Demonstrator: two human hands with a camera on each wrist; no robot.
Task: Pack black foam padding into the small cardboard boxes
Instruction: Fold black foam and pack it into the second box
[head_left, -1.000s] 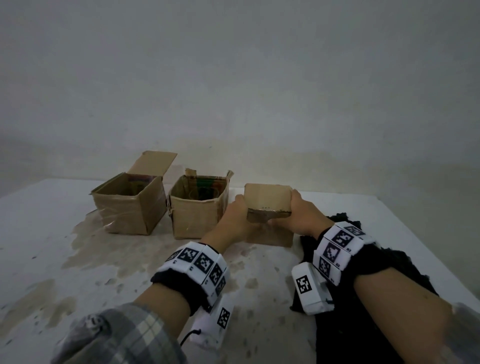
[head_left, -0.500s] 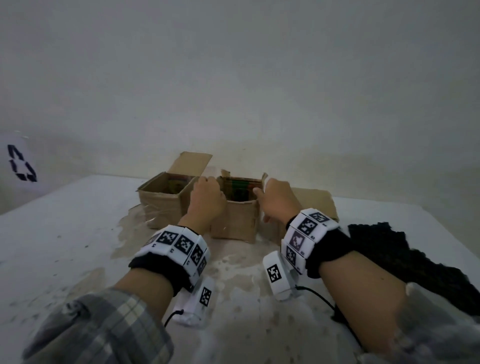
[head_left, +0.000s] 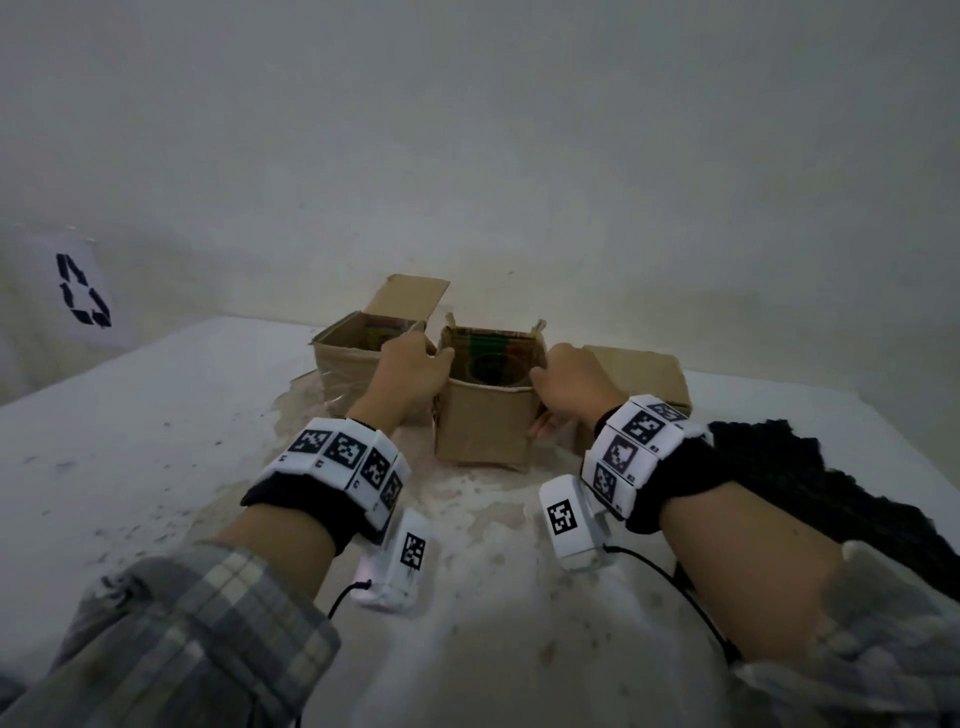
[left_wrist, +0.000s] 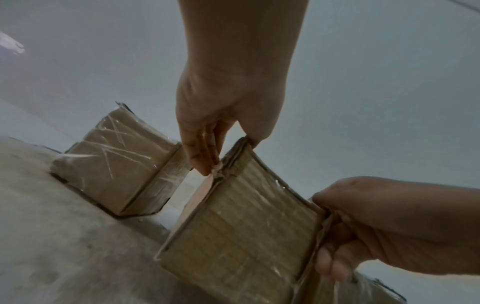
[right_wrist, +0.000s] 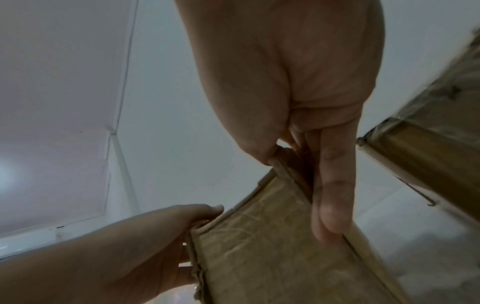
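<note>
White tabletop (head_left: 156, 467), stained brownish and speckled below and nearer than the fingers. Plain pale wall (head_left: 519, 156) beyond them. White sheet with black recycling symbol (head_left: 83, 299) on the wall, far left of the fingers.

1. Black recycling symbol (head_left: 83, 290) on a white sheet at the far left wall
2. Black-and-white square code markers on the wrist bands (head_left: 343, 451); the small digits beside them are too blurred to read

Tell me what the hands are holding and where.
The open middle brown cardboard box: left hand grips its left top edge, right hand its right.
</note>
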